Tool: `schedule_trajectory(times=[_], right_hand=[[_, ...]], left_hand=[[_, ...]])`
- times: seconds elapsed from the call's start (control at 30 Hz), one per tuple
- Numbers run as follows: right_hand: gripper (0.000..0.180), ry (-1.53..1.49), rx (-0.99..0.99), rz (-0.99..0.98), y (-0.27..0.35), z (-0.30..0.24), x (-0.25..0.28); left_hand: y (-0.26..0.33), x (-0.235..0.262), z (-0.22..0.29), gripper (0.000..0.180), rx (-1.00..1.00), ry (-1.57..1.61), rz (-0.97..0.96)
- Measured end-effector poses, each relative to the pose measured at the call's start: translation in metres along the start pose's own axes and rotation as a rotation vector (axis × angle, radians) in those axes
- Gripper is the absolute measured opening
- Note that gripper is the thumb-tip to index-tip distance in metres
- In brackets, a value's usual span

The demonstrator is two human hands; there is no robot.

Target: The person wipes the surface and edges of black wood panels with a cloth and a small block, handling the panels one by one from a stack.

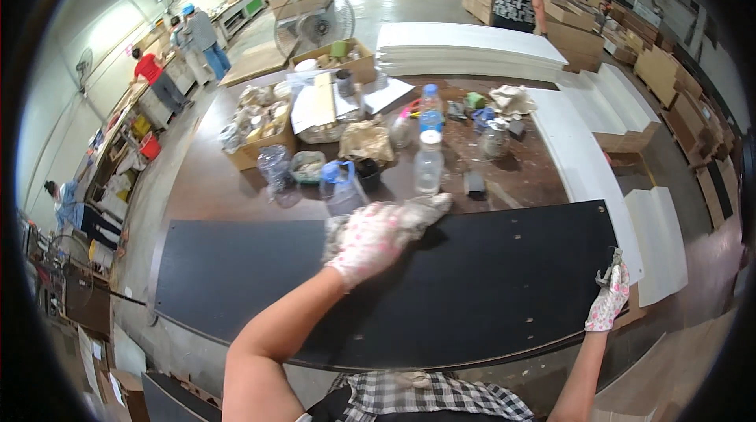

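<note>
Black panel [441, 288] could slide off the table edge: your left hand [382, 235] lies flat-fingered, right hand [608, 301] pinching its corner.

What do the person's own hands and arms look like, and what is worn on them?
Both hands wear thin white fabric gloves with a small pink pattern. The left hand has a knitted cuff at the wrist, and so does the right hand. Both gloves look soiled. The forearms are bare, with no sleeves on them. A black and white checked garment shows at the lower edge.
</note>
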State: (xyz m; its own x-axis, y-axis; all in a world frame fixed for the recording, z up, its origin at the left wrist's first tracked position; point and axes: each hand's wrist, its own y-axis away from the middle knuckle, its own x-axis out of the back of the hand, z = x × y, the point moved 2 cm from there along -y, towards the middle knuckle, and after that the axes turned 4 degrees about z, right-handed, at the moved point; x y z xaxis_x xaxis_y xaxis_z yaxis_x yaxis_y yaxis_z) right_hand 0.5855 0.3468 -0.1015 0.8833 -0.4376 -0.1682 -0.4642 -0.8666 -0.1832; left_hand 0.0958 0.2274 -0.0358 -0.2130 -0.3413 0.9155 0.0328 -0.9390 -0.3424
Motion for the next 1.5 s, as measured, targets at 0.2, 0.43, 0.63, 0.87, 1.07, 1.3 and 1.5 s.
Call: schedule_trajectory(times=[0.2,0.43,0.63,0.87,1.07,1.3,1.5], right_hand=[[0.032,-0.097,-0.052,-0.078,0.112,-0.024,-0.087],[0.032,-0.026,-0.082,-0.173,0.179,-0.015,-0.138],[0.026,-0.093,-0.052,-0.105,0.183,-0.016,-0.151],[0.026,0.135,0.021,-0.181,0.197,-0.040,-0.158],[0.027,0.117,0.115,-0.290,0.207,-0.053,-0.170],[0.035,-0.066,0.020,-0.454,0.192,-0.100,-0.109],[0.030,-0.032,0.162,-0.133,0.047,-0.099,0.040]], left_hand=[[0.122,0.099,-0.181,0.030,0.173,-0.138,0.159],[0.236,0.173,-0.409,0.026,0.657,-0.369,0.171],[0.323,0.223,-0.523,0.041,1.121,0.387,0.461],[0.213,0.180,-0.376,0.021,0.533,0.335,0.474],[0.141,0.097,-0.186,0.062,-0.145,-0.223,0.011],[0.050,0.033,-0.057,0.060,-0.181,-0.218,-0.073],[-0.042,-0.036,0.081,0.057,-0.273,-0.193,-0.086]])
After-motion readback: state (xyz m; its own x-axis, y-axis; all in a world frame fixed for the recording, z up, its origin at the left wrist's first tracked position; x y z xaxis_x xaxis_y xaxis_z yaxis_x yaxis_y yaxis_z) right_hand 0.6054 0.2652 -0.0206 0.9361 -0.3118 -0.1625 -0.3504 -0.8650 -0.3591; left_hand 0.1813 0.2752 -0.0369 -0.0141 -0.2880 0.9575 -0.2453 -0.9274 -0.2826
